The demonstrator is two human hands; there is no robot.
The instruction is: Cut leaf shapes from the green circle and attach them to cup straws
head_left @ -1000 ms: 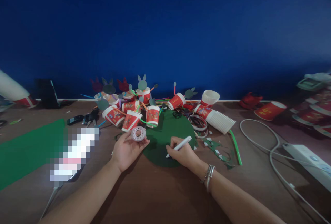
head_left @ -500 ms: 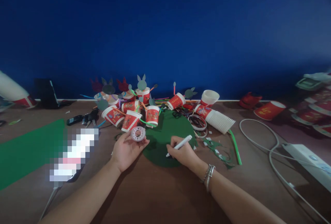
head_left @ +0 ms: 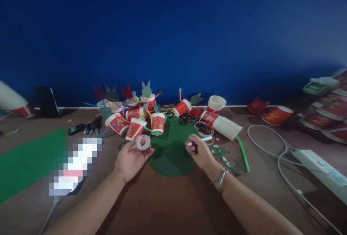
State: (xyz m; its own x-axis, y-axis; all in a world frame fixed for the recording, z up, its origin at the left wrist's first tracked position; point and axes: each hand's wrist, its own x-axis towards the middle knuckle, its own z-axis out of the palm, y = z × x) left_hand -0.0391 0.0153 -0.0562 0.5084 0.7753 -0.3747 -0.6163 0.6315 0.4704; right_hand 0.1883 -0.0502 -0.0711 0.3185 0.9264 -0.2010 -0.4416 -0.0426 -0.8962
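Observation:
My left hand (head_left: 131, 158) lies palm up at the left edge of a dark green paper circle (head_left: 170, 150), with a white tape roll (head_left: 142, 142) held on its fingertips. My right hand (head_left: 199, 152) hovers over the right side of the circle, fingers closed round a white marker (head_left: 202, 140) that lies nearly level, its purple tip pointing left. A silver bracelet sits on that wrist. Just behind the circle stands a cluster of red paper cups (head_left: 135, 117) with straws and paper ears.
A stack of white cups (head_left: 226, 126) lies on its side right of the circle, by tape rings and green scraps (head_left: 226, 161). A white cable and power strip (head_left: 318, 164) run along the right. A green sheet (head_left: 27, 159) covers the left; keys and a phone lie behind it.
My right hand has lifted the marker off the green circle and drawn back to the right, turning the marker level. The left hand with the tape roll has hardly moved.

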